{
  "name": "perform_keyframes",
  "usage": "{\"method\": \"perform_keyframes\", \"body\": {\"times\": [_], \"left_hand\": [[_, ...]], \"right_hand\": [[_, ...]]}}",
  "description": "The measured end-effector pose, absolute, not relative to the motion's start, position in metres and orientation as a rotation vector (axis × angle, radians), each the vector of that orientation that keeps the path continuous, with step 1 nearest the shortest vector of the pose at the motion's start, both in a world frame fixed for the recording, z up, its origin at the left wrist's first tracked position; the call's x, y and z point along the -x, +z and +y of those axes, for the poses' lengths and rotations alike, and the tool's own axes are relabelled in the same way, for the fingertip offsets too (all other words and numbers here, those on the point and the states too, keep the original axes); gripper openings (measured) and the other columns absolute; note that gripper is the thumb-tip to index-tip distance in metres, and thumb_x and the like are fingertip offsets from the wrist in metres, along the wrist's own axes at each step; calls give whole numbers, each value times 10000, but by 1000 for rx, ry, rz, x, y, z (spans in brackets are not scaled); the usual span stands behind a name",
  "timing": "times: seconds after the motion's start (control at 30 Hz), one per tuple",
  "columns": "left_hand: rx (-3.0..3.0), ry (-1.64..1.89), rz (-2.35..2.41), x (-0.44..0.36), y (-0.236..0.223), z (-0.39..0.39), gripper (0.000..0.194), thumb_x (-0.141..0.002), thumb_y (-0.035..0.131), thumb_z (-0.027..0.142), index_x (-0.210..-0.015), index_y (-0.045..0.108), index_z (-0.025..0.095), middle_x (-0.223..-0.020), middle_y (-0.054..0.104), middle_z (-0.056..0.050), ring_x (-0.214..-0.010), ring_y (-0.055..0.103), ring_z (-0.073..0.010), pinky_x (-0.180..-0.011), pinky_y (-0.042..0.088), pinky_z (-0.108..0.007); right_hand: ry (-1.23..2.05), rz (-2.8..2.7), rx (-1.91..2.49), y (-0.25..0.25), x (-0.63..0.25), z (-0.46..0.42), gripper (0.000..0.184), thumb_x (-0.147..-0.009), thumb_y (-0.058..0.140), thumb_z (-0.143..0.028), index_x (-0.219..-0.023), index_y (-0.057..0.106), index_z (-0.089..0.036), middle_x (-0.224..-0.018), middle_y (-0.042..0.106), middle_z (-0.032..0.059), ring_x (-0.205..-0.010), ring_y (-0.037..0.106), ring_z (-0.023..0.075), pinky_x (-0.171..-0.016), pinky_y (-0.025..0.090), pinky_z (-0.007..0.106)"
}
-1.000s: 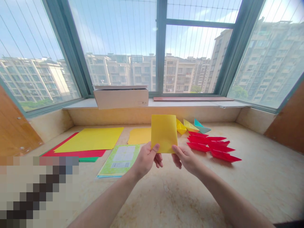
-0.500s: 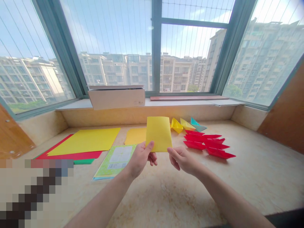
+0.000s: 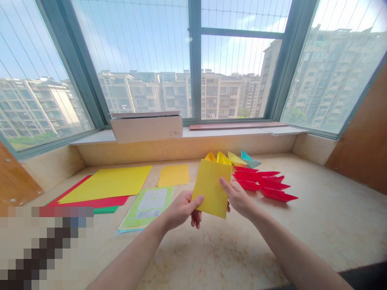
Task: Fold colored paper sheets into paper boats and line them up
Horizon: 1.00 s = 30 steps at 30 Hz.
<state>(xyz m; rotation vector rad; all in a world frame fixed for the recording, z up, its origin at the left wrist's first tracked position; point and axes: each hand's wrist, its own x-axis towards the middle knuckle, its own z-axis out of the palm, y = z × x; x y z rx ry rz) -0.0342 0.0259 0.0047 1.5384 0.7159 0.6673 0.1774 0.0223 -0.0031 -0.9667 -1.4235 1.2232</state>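
A yellow sheet of paper (image 3: 211,187), rectangular and apparently folded, is held up above the stone counter, tilted a little clockwise. My left hand (image 3: 184,207) grips its lower left edge, thumb on the front and fingers behind. On the right edge, my right hand (image 3: 238,197) pinches it, thumb in front, the other fingers partly hidden. Just behind the sheet stand yellow paper boats (image 3: 223,158) and a blue paper boat (image 3: 250,159). Several red paper boats (image 3: 275,185) lie close together to the right of my right hand.
Large yellow sheets (image 3: 105,183) lie over red (image 3: 117,201) and green paper (image 3: 105,210) at left. Nearer are a smaller orange-yellow sheet (image 3: 173,175) and a green paper packet (image 3: 151,207). A white box (image 3: 146,128) sits on the window ledge (image 3: 211,133).
The yellow sheet has moved right and lower and turned clockwise. My right hand has shifted from its lower corner up onto its right edge. The view has shifted slightly.
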Motion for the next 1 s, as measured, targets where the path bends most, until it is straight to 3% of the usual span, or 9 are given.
{"method": "perform_keyframes", "body": {"times": [0.17,0.3,0.5,0.73,0.87,1.0], "left_hand": [[-1602,827,895,30,2,27,459,-877,559,581,-955,556,128,-604,648,-26,-478,665,-164,-385,446,-183],[-1627,701,769,34,-1,28,440,-907,515,583,-946,521,145,-569,619,5,-421,623,-124,-364,406,-155],[-1624,653,699,36,3,26,429,-895,546,576,-929,517,149,-575,639,-11,-433,629,-127,-371,406,-157],[-1337,949,822,30,4,32,524,-870,468,686,-883,509,165,-601,651,-15,-343,553,-114,-323,330,-177],[-1122,766,770,30,2,33,655,-871,302,761,-1061,517,172,-832,741,-119,-481,668,-187,-422,444,-241],[-1139,534,664,30,0,31,819,-844,183,809,-1254,499,174,-870,735,-150,-565,707,-239,-480,474,-279]], "right_hand": [[1125,-1452,976,-6,-172,24,653,-819,448,-776,-620,551,-163,-454,533,-1,-318,449,89,-290,342,198],[1044,-1317,908,1,-178,23,657,-851,398,-767,-602,544,-177,-437,521,-3,-336,467,102,-304,368,206],[921,-1185,981,6,-185,22,590,-851,506,-698,-562,516,-184,-397,486,-24,-295,421,89,-254,297,190],[780,-988,903,2,-185,26,526,-883,504,-654,-641,547,-189,-464,554,-18,-358,480,108,-329,360,207],[683,-978,783,0,-184,26,472,-897,511,-627,-829,654,-182,-727,714,59,-583,658,183,-472,488,256],[691,-1133,745,-10,-179,24,507,-914,469,-631,-968,706,-187,-913,751,114,-857,710,283,-671,572,366]]}}
